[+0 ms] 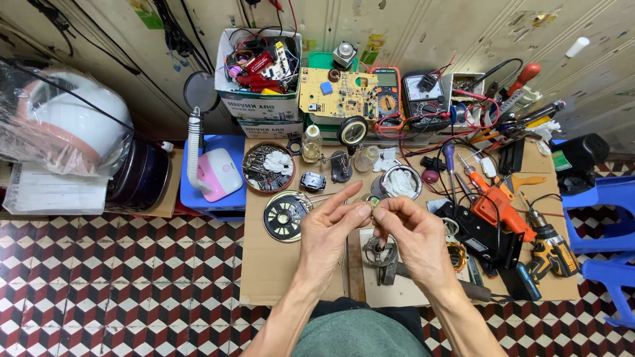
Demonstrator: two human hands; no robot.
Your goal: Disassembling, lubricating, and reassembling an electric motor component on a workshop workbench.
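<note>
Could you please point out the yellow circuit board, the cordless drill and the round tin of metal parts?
Yellow circuit board (337, 96), head view, board's centre.
Cordless drill (549, 250), head view, yellow body.
Round tin (250, 182), head view, left rim.

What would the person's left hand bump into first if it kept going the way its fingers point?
Almost at once, the right hand: the left hand points up and to the right, and both hands' fingertips already meet around a small part. Beyond lies a metal bowl, though depth is unclear.

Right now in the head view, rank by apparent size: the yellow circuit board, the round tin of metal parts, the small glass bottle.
1. Yellow circuit board, though it stands farther back, so the margin is unsure.
2. Round tin of metal parts, close behind.
3. Small glass bottle, clearly smallest.
</note>
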